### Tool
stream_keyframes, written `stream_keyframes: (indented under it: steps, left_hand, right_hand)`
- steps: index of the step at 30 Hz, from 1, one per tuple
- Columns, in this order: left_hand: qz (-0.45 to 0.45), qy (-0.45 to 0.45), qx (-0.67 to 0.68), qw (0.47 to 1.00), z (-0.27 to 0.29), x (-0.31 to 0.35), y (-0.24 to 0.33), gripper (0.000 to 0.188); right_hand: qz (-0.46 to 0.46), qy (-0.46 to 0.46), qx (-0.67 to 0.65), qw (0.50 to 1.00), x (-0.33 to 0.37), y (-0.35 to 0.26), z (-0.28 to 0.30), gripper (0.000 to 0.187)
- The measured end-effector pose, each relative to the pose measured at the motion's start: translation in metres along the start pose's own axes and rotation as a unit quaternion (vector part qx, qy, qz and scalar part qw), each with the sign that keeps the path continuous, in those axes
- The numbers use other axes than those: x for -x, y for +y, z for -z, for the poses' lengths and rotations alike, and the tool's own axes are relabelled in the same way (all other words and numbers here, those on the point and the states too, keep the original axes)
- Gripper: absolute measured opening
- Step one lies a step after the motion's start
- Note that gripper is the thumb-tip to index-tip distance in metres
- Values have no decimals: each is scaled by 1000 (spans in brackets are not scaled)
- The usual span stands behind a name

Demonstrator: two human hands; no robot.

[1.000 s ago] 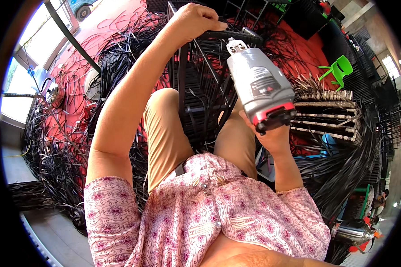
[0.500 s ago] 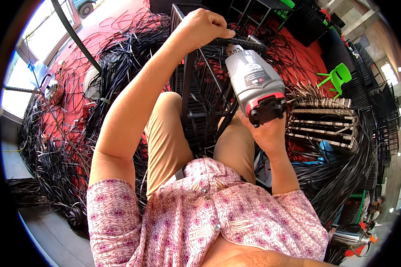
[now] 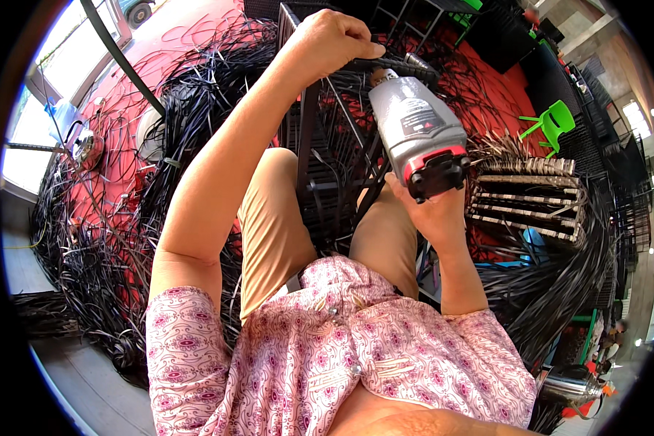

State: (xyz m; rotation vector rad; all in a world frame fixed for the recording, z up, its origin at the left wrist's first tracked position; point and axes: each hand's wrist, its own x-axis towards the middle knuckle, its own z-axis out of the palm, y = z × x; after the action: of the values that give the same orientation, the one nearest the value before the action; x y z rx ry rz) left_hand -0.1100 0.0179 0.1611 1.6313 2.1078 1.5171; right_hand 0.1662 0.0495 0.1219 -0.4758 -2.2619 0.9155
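My left hand (image 3: 330, 43) is closed in a pinch over the far end of a black woven frame (image 3: 309, 145). What lies between its fingers is too small or hidden to make out. In my right hand (image 3: 437, 214) is a silver-grey nail gun (image 3: 416, 120) with a red and black end cap, gripped from below. Its nose points away from me, close to a black wrapped bar (image 3: 396, 67) of the frame, just below my left fingertips. Whether the nose touches the bar cannot be told. The frame stands between my knees, and the gun's handle is mostly hidden.
Heaps of loose black strips (image 3: 203, 87) cover the red floor (image 3: 123, 138) on both sides. A brown woven frame piece (image 3: 527, 203) lies to the right, with a green chair (image 3: 554, 125) behind it. A metal flask (image 3: 570, 384) stands at the lower right.
The nail gun and my right hand have shifted very slightly, with the gun's back end a little to the right. My left hand has hardly moved.
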Motion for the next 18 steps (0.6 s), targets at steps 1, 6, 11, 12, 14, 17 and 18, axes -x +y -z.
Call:
stream_keyframes:
  steps: [1,6,11,12,14,17,18]
  left_hand:
    - [9,-4,0,1000,1,1,-1,32]
    - [49,5,-9,999,5,4,4,30]
    - [57,-22,40,997,10,14,-1,29]
    - [67,-17,41,997,11,20,-2,28]
    - [61,-7,9,998,4,31,-3,27]
    - [92,-12,-65,994,-8,64,4,24]
    - [90,-15,-63,994,-17,73,2,23]
  right_hand:
    - [8,7,-14,1000,0,2,-1,28]
    - [10,-12,-18,1000,-6,7,14,23]
    - [-160,99,-267,945,17,38,45,25]
    - [-198,85,-218,952,16,47,60,27]
    - [-182,118,-143,966,16,91,72,20]
    - [-227,85,-171,955,15,167,75,28]
    - [-215,70,-192,955,22,208,76,28]
